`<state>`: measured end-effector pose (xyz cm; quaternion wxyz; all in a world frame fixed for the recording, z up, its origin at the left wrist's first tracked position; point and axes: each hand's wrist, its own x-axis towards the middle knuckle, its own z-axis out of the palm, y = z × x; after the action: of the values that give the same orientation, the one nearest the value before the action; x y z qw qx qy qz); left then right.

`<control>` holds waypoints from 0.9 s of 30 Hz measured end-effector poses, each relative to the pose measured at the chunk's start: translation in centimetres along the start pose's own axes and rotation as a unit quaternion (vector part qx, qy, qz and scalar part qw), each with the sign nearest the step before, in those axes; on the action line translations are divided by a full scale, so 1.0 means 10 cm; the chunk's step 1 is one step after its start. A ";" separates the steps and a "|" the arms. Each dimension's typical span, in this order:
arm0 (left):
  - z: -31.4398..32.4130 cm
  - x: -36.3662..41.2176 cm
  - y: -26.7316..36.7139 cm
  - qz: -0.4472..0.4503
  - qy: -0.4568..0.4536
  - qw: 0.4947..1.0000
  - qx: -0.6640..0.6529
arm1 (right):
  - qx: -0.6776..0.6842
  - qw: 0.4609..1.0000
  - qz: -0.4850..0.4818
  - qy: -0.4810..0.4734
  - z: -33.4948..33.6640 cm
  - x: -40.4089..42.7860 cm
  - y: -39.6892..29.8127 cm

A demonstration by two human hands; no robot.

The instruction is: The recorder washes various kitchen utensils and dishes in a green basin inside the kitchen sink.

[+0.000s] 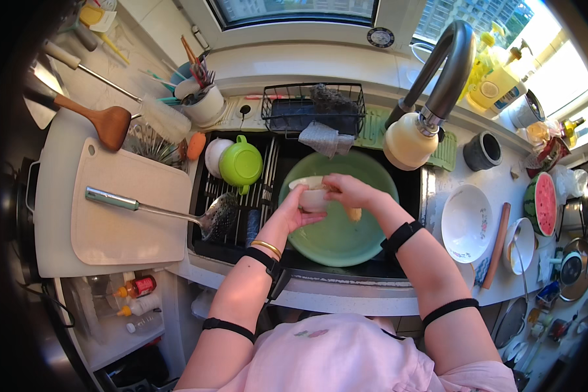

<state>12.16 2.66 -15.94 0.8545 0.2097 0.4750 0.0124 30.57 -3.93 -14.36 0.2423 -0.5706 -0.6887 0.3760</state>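
Note:
Over a green plastic basin (343, 245) in the sink, my left hand (296, 210) grips a small white bowl (313, 200) by its side, tilted towards me. My right hand (350, 191) is at the bowl's right rim, its fingertips reaching into the opening. A tan scrubber, perhaps loofah (354, 214), pokes out below my right palm; most of it is hidden by the hand. Shallow water appears to lie in the basin.
A tap with a cream filter head (406, 139) overhangs the basin's far right. Left of it, a lime-green cup (241, 164) and a slotted skimmer (218, 215) rest on the rack. A white floral bowl (463, 223) and a cut watermelon (544, 203) stand right.

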 end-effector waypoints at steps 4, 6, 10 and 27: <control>-0.03 0.14 -0.08 0.000 0.090 0.990 0.106 | 0.115 0.980 0.162 -0.026 0.12 -0.21 -0.04; 0.02 0.18 -0.01 0.042 0.154 0.955 0.249 | 0.028 0.973 0.227 0.018 0.14 -0.31 0.05; 0.06 0.39 -0.07 0.120 0.264 0.741 0.606 | -0.089 0.929 0.336 0.128 0.14 -0.56 0.20; 0.54 0.49 -0.43 0.215 0.093 0.948 0.216 | 0.137 0.919 0.310 0.201 0.71 -0.20 0.15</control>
<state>18.44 -2.09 -19.01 0.7180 0.4838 0.4877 0.1123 26.56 -7.42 -19.62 0.3229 -0.7805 -0.3557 0.4000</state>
